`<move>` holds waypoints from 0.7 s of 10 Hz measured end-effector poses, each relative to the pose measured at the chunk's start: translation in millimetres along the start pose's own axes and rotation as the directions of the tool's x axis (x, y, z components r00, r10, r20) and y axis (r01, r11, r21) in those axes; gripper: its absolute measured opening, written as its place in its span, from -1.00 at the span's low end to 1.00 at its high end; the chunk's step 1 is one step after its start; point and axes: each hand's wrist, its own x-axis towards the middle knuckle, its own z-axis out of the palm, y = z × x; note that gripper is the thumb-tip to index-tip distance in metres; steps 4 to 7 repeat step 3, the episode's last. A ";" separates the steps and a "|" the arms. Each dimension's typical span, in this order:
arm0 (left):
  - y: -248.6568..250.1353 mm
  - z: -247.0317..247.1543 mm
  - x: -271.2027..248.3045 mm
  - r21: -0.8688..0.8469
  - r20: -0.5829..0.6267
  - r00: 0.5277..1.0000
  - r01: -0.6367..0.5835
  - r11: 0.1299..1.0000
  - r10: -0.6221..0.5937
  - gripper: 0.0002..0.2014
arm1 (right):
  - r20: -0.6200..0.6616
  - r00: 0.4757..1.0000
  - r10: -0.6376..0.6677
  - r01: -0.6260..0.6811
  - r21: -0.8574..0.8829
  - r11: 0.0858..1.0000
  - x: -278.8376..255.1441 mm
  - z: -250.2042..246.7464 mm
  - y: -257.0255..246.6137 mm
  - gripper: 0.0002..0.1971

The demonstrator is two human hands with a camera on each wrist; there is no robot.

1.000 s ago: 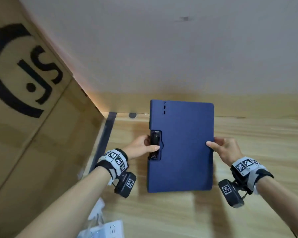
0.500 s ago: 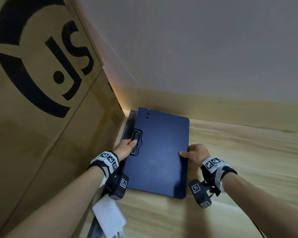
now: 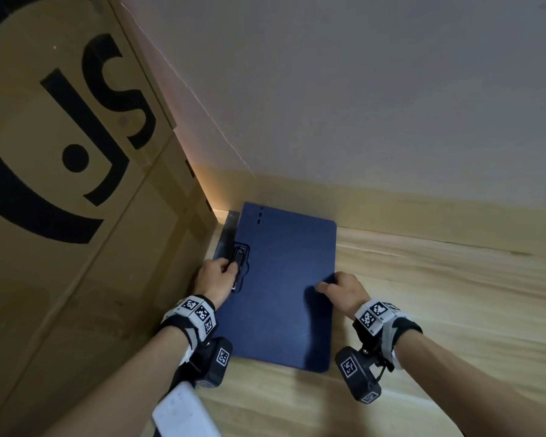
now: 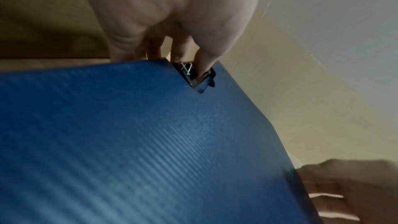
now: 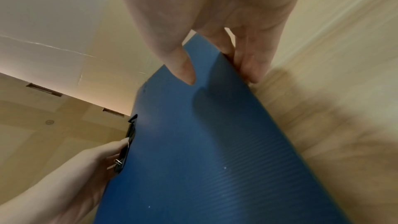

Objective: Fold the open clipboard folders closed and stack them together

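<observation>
1. Two hands hold one closed blue folder [image 3: 284, 288] by its long edges, low over the wooden table [image 3: 438, 310], in the corner beside a cardboard box [image 3: 76, 216]. Whether it touches the surface yet I cannot tell.
2. Left hand [image 3: 216, 277] grips the edge at the black clip [image 3: 238, 263], thumb on the clip and fingers curled under.
3. Right hand [image 3: 344, 291] pinches the opposite edge, thumb [image 5: 183, 67] on top of the cover and fingers [image 5: 247, 60] beneath.
4. Handling, as I judge it: light and thin. It looks stiff enough to carry flat, but the ribbed plastic cover may flex or gape, so edge grips at mid-length suit it. The clip is the firmest hold.
5. A dark strip [image 3: 226, 234] shows under the folder's far left corner; it may be another folder, though too little shows to be sure.
6. Pale wall [image 3: 360, 105] runs behind the table, and a white object [image 3: 183, 411] sits near the left forearm.
</observation>
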 end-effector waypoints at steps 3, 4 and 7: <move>7.2 -1.5 -29.4 -0.105 -0.049 0.999 -0.008 0.994 0.003 -0.50 | -0.031 1.000 -0.006 0.011 0.147 0.989 -30.1 -8.7 2.5 -0.62; 7.2 -1.5 -29.4 -0.105 -0.049 0.999 -0.008 0.994 0.003 -0.50 | -0.031 1.000 -0.006 0.011 0.147 0.989 -30.1 -8.7 2.5 -0.62; 7.2 -1.5 -29.4 -0.105 -0.049 0.999 -0.008 0.994 0.003 -0.50 | -0.031 1.000 -0.006 0.011 0.147 0.989 -30.1 -8.7 2.5 -0.62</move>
